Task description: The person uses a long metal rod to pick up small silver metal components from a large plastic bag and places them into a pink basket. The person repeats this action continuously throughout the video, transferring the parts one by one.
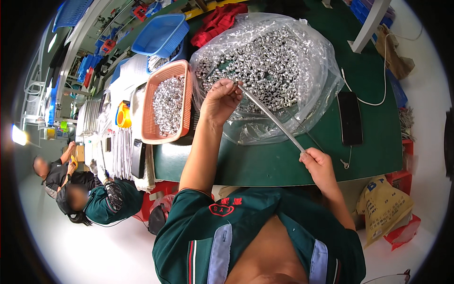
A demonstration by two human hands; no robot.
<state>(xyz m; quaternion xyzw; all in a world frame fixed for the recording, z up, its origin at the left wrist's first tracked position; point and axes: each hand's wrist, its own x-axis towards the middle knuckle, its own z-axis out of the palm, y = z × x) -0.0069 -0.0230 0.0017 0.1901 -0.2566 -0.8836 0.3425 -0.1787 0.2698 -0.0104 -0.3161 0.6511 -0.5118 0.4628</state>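
Note:
Over the green table, my left hand (221, 100) is raised with its fingers pinched at the far end of a slim silver metal rod (272, 116). Any small part between those fingertips is too small to make out. My right hand (318, 164) grips the rod's near end, so it slants down to the right. Beneath the rod spreads a clear plastic bag (255, 137), opened out and filled with many short silver metal sleeves (279, 64). Left of my left forearm, a salmon-coloured plastic basket (148, 111) holds a heap of small shiny metal pieces (168, 104).
Behind the salmon basket stands a blue basket (161, 35), beside a red cloth (217, 23). A black phone (350, 118), a white cable (378, 102) and a key (345, 164) lie right. Two people sit at left; a yellow sack (383, 208) stands right of me.

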